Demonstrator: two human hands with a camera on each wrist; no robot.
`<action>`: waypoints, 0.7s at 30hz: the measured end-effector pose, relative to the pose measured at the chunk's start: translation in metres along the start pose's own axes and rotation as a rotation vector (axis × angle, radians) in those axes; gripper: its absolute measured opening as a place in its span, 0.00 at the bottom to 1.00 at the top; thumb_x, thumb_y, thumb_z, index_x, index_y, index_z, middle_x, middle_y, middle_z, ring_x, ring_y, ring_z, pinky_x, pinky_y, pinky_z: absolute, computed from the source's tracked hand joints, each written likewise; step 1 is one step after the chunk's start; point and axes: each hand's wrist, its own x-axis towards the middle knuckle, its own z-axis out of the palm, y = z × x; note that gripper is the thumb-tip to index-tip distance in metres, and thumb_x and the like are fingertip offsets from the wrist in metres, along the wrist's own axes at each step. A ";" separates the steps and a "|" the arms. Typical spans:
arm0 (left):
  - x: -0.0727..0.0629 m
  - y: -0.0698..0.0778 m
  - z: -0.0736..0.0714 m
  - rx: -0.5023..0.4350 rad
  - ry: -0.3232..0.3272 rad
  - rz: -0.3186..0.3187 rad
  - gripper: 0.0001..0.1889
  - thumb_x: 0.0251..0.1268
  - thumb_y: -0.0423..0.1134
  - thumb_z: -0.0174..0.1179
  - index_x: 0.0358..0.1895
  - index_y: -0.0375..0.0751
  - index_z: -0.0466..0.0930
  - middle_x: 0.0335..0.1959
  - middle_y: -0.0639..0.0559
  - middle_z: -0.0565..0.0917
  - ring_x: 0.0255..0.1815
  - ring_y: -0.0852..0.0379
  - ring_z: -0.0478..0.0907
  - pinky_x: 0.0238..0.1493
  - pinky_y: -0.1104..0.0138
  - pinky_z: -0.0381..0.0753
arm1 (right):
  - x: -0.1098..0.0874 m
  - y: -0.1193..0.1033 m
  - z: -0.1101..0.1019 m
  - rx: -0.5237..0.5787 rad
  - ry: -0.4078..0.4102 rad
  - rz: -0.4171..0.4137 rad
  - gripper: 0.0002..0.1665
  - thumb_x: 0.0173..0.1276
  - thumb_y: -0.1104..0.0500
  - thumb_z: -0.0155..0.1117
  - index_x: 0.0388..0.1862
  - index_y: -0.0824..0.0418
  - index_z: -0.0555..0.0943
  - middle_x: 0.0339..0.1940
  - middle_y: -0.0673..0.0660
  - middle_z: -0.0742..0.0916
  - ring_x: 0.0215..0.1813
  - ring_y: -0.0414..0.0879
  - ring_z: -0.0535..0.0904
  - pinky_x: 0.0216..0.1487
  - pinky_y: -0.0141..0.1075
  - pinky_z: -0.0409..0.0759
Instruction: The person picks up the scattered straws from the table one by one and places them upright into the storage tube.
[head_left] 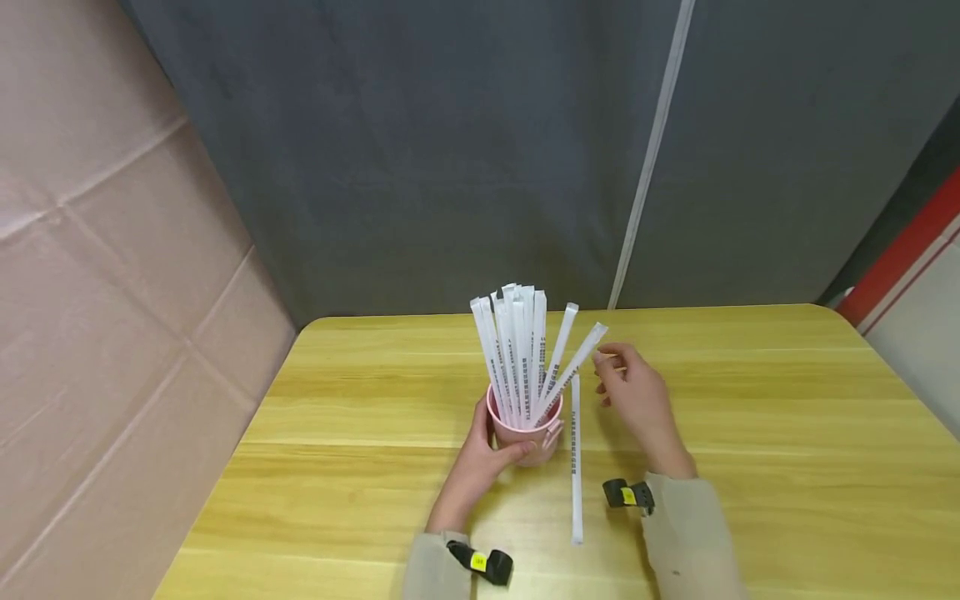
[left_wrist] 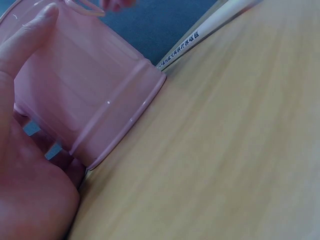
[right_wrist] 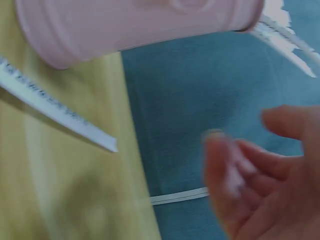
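My left hand (head_left: 480,454) grips a pink plastic cup (left_wrist: 100,85) from the left side, its thumb lying across the front. The cup stands on the table and holds several paper-wrapped straws (head_left: 517,350) with dark print, most of them upright. Two of these lean out to the right. Close to the upper end of the lowest-leaning wrapped straw (head_left: 588,343) is my right hand (head_left: 636,396), fingers loosely bent. The right wrist view shows a gap between its thumb and fingers, with nothing held. One more wrapped straw (head_left: 576,475) lies on the table between the cup and my right forearm.
The wood-grain table (head_left: 787,433) has a dark grey curtain (head_left: 450,167) hanging behind its far edge. A pale pink padded wall (head_left: 112,292) runs along the left. Black wrist straps (head_left: 480,562) are worn over both sleeves.
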 end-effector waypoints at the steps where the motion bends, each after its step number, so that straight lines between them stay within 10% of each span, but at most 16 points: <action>1: 0.000 0.000 0.000 -0.001 0.000 0.000 0.50 0.42 0.40 0.69 0.68 0.61 0.46 0.68 0.58 0.54 0.68 0.57 0.47 0.67 0.55 0.45 | 0.001 0.003 0.002 -0.041 -0.045 0.020 0.29 0.66 0.43 0.48 0.56 0.63 0.68 0.39 0.59 0.79 0.31 0.51 0.79 0.29 0.38 0.80; 9: -0.001 0.000 0.000 -0.012 -0.003 0.001 0.50 0.42 0.40 0.69 0.68 0.62 0.46 0.68 0.60 0.54 0.68 0.58 0.46 0.67 0.55 0.44 | 0.000 0.019 0.017 -0.328 -0.253 0.101 0.26 0.61 0.49 0.56 0.48 0.70 0.73 0.38 0.61 0.82 0.38 0.52 0.76 0.40 0.47 0.76; 21: -0.001 0.000 0.000 -0.012 -0.004 0.002 0.49 0.43 0.40 0.69 0.68 0.62 0.46 0.68 0.60 0.54 0.68 0.58 0.46 0.67 0.54 0.44 | -0.011 0.016 0.032 -0.401 -0.244 0.153 0.16 0.49 0.51 0.67 0.23 0.62 0.74 0.18 0.54 0.77 0.21 0.48 0.70 0.19 0.35 0.68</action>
